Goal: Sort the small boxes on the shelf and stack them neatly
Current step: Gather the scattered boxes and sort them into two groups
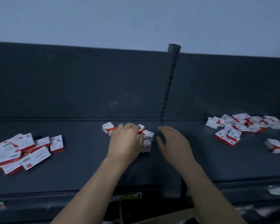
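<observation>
Dark shelf (87,168). Left hand (126,140) grips the stacked small boxes (147,136) at centre, near the back panel (71,81); a single box (108,128) sits just beside. Right hand (173,143) is relaxed, holding nothing, over bare shelf. Long-box heap (23,153) lies left, nearing the front edge; small-box heap (242,125) lies right, well apart.

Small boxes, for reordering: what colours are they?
The small boxes are white with red, clearest in the head view.

Left hand (126,140) around stacked boxes (147,140) on the shelf (87,167), right hand (174,143) loose beside, scattered piles (21,152) either side
</observation>
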